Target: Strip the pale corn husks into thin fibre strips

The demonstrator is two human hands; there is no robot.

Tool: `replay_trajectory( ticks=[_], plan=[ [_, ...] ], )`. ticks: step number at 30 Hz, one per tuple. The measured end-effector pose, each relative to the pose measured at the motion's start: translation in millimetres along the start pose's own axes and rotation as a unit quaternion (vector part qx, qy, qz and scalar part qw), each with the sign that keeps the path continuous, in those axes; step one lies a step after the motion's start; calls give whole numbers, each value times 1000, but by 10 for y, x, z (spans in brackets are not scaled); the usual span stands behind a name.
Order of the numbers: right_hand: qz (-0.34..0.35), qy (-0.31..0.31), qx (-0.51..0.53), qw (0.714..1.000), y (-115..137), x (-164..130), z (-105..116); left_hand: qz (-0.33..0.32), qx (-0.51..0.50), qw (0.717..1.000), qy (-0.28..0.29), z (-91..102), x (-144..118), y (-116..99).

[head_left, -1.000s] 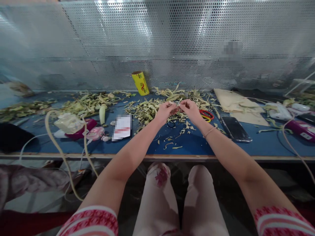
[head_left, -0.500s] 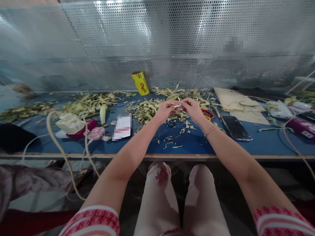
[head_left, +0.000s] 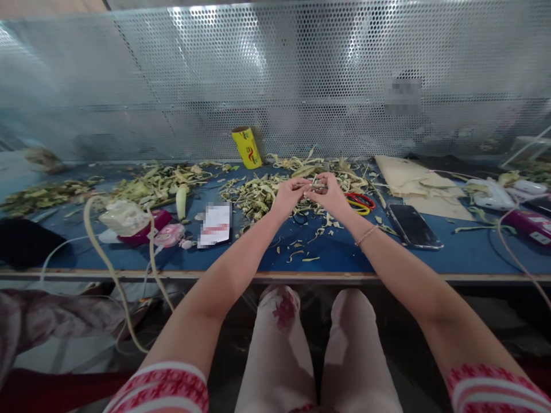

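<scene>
**Both hands pinch a thin strip over the scrap heap**

A perforated metal screen (head_left: 301, 74) walls off the far side of the long blue table (head_left: 344, 252). Pale green and yellow peelings (head_left: 253, 195) lie heaped across the middle of the table, with another pile (head_left: 155, 183) to the left. Flat tan sheets (head_left: 408, 178) rest at the far right, a dark phone (head_left: 414, 226) just in front of them. A yellow roll (head_left: 246, 147) leans against the screen. Red and yellow rings (head_left: 360, 202) lie just right of the hands.

The left hand (head_left: 289, 198) and right hand (head_left: 329, 195) meet above the middle heap, fingertips drawn together, each pinching an end of a thin pale strip (head_left: 313, 184) held between them. The right wrist wears a thin bracelet (head_left: 365, 235)
</scene>
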State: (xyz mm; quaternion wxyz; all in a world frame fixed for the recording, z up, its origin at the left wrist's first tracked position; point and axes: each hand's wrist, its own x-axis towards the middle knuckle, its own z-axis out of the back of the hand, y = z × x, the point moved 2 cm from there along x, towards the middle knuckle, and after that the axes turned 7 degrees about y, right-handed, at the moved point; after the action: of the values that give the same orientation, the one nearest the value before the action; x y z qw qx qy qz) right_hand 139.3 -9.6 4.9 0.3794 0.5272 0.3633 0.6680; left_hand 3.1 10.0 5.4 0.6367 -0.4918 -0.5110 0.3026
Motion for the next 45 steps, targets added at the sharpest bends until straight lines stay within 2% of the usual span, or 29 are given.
replay_trajectory(
  ticks=[4,12,19,24,29,32,35,39,45],
  plan=[
    [-16,7,-1,1000,-16,-3,0,-19,80,997,1,15,-27,-64],
    [-39,9,57,998,46,-42,-51,-69,146,987,-17,-11,-48,-149],
    [-8,14,59,998,-53,-4,-33,-2,54,998,-17,-14,-29,-52],
    [9,-1,29,1000,-74,28,21,-19,39,999,-17,18,-40,-111],
    [80,-28,-70,994,-15,30,84,-24,22,999,-31,28,-31,-154],
    [86,-11,-113,990,-11,25,82,-20,14,999,-31,30,-22,-147],
    [74,4,-121,990,-32,28,68,-10,-19,1000,-6,24,-15,-125],
    [90,1,-117,989,-32,36,65,-10,-46,998,39,6,-9,-98],
    [96,8,-117,988,22,17,54,-32,-3,999,36,6,-9,-112]
  ],
)
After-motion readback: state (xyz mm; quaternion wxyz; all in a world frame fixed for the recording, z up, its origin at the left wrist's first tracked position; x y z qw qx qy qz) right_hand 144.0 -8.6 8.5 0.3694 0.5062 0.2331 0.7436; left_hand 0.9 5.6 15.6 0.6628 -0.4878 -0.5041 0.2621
